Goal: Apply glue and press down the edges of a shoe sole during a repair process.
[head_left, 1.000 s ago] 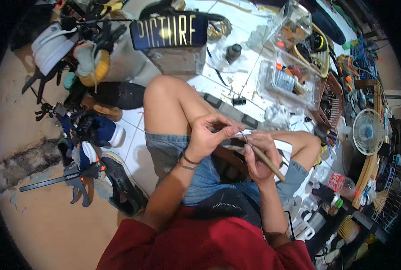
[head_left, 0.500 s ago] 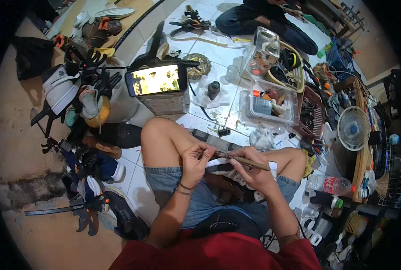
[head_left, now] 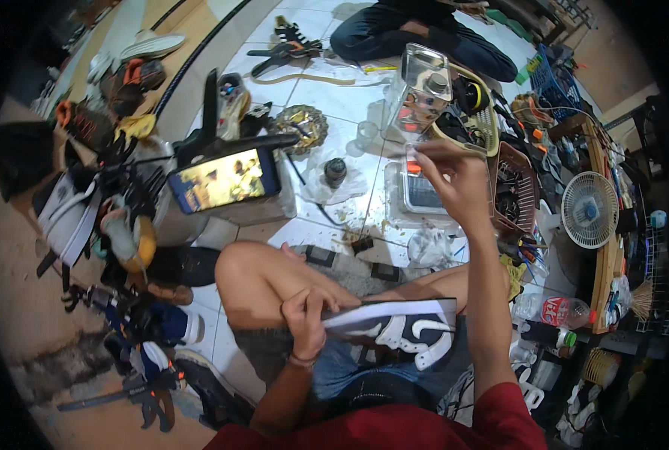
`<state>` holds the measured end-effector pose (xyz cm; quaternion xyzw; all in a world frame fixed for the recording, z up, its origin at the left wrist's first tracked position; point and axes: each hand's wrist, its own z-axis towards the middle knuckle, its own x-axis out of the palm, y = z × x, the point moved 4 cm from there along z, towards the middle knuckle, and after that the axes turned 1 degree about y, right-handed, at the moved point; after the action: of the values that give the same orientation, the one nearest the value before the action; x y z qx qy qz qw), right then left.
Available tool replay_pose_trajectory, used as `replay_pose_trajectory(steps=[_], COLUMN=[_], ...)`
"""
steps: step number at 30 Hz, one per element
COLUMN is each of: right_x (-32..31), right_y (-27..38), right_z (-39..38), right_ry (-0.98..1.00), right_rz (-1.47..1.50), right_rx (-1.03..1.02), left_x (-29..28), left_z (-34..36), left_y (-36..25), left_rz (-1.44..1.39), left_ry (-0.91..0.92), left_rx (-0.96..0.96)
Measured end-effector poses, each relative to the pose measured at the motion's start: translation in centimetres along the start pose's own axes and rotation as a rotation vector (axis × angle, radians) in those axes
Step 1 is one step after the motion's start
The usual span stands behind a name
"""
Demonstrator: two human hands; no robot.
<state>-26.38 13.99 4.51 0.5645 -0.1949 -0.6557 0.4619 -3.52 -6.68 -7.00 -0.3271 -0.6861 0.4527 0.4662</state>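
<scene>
Sneaker (head_left: 391, 330) gripped by left hand (head_left: 306, 321); right hand (head_left: 458, 184), grip unclear, partly hides plastic box (head_left: 393, 201).

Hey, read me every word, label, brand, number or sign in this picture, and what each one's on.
Clear plastic bottle: pale lettering on its red label; I don't copy out printed words or brands.
Bar clamp: markings too small and blurred to read.
Black item at the lap: faint pale marks, unreadable.
Phone: a picture on screen, no legible text.
Black-and-white shoe: curved white mark, no readable words.
</scene>
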Motion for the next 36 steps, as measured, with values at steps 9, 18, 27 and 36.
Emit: replay_pose_trajectory(steps=[9,18,27,36], right_x=[9.0,12.1,10.4,3.5], right_y=[-13.2,-16.4,-15.0,-9.4], right_z=[9.2,10.7,10.8,10.8], right_ry=[0.027,0.166,0.011,-0.204], right_rz=[-0.363,-0.392,-0.397,0.295], right_rx=[-0.070,-0.070,-0.120,0.060], left_x=[1.1,-0.2,-1.1,0.1], left_z=[0.2,-0.1,-0.7,0.1], left_y=[-0.7,0.2,0.9,0.5], left_rz=[-0.304,-0.231,-0.172,-0.365], left_ry=[-0.009,-0.054,-0.111,0.041], left_rx=[-0.226,-0.352,-0.402,-0.346])
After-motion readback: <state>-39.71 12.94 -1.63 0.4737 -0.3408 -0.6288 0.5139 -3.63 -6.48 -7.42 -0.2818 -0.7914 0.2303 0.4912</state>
